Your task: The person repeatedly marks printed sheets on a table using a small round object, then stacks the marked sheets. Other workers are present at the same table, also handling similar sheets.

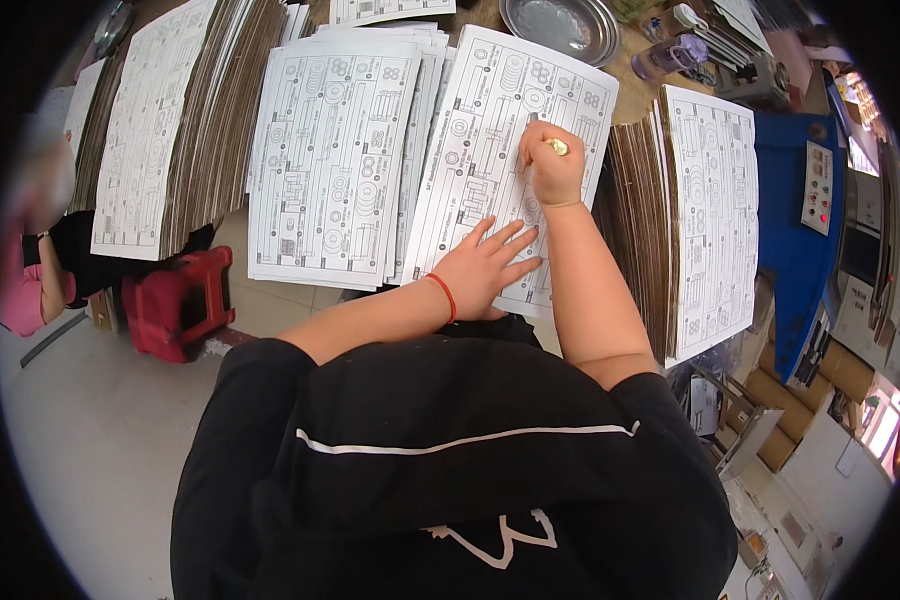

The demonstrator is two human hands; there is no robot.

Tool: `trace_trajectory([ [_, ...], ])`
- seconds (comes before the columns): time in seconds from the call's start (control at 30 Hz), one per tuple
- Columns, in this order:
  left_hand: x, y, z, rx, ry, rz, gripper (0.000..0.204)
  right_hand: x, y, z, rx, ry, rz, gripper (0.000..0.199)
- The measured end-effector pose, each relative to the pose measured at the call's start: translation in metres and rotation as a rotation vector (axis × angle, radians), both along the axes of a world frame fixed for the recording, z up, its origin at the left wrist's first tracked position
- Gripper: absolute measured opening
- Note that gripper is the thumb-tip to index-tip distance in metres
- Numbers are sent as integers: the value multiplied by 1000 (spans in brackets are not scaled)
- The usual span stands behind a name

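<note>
A printed sheet (480,160) covered with outline drawings of small parts lies in front of me, tilted, on the table. My left hand (482,272) rests on its lower part, palm down with the fingers spread, a red cord round the wrist. Higher up the same sheet, my right hand (552,170) is closed in a fist round a tool with a yellowish handle end (558,147). The rest of that tool is mostly covered by the fingers, so its kind does not show. Left of this sheet lies a stack of similar printed sheets (330,165), slightly fanned.
Thick brown-edged stacks topped by printed sheets stand at left (150,130) and right (710,220). Beyond are a round metal tray (560,30) and a purple bottle (670,57). A red stool (180,300) stands lower left, near another person (35,260); a blue machine (810,260) is right.
</note>
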State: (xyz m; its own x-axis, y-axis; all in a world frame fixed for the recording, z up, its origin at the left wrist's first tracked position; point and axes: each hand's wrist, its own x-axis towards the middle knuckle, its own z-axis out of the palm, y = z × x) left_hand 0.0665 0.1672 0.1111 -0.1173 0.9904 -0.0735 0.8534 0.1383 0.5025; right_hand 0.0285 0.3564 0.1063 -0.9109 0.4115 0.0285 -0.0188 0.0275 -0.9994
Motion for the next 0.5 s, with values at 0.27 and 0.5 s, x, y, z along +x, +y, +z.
trace_trajectory([
  [0.27, 0, -5, 7, -112, 23, -39, 82, 67, -44, 2, -77, -17, 51, 14],
  [0.5, 3, -13, 4, 179, 24, -28, 61, 87, 27, 33, -188, 309, -214, 22],
])
